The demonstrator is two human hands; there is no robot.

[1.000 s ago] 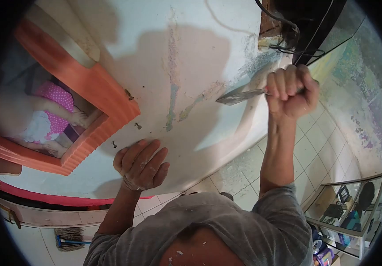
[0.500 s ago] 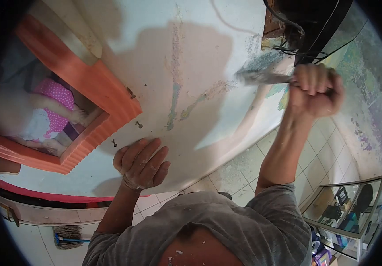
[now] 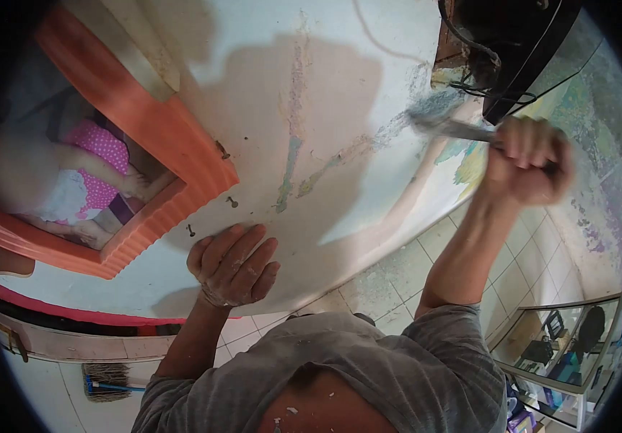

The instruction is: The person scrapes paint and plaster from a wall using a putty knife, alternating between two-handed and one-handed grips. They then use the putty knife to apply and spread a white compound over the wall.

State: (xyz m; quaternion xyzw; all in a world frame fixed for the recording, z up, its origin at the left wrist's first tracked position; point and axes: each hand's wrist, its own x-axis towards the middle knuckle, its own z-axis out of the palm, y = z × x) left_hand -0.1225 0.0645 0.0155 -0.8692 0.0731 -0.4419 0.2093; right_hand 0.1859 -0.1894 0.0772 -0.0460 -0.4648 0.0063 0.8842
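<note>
My right hand (image 3: 531,160) is closed round the handle of a putty knife (image 3: 462,130). Its blade, blurred at the tip, meets or nearly meets a scraped grey patch (image 3: 432,103) on the pale wall (image 3: 253,101). Bare streaks (image 3: 293,159) run through the paint left of the blade. My left hand (image 3: 233,267), dusted white, holds nothing and is up against the wall, its fingers stretched and slightly bent. Just above that hand two nails (image 3: 232,202) stick out of the wall. Whether the left palm presses flat cannot be seen.
On the left hangs an orange-framed picture (image 3: 181,144) of a person in pink dots. A dark object with cables (image 3: 498,72) sits upper right. Below are a glass cabinet (image 3: 567,346), a broom (image 3: 107,382) and floor tiles (image 3: 397,270).
My right hand and the putty knife have shifted a little right and down, the blade moving rightward along the grey patch. The whole view has shifted slightly; my left hand stays in its place.
</note>
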